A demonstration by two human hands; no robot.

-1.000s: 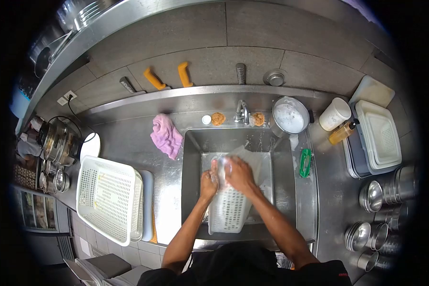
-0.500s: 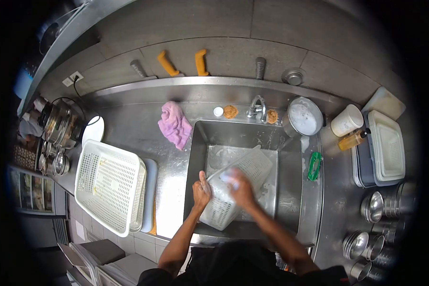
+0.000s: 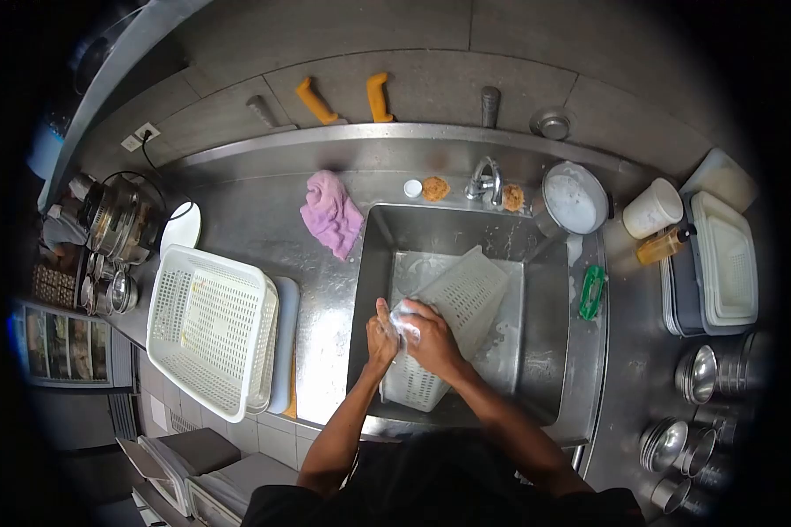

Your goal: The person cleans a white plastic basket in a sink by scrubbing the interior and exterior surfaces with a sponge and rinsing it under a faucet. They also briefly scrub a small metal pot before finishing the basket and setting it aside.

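A white perforated basket (image 3: 466, 294) stands tilted inside the steel sink (image 3: 543, 351). My left hand (image 3: 381, 340) grips the basket's left rim, thumb pointing up. Right beside it, my right hand (image 3: 432, 342) presses a pale, soapy scrubber (image 3: 405, 323) against the same rim, its fingers curled over it. Suds cover the scrubber and the nearby fingers. Wet foam patches show on the sink floor around the basket.
Stacked white baskets (image 3: 211, 325) lie on the left counter near a pink cloth (image 3: 331, 215). Behind the sink is a faucet (image 3: 484, 183). To the right are a pot of suds (image 3: 575, 200), a green scrubber holder (image 3: 591, 292), a bottle (image 3: 662, 247) and metal bowls (image 3: 664, 443).
My right hand has moved left and slightly down, from over the basket's side to the rim beside my left hand. The whole view has shifted slightly.
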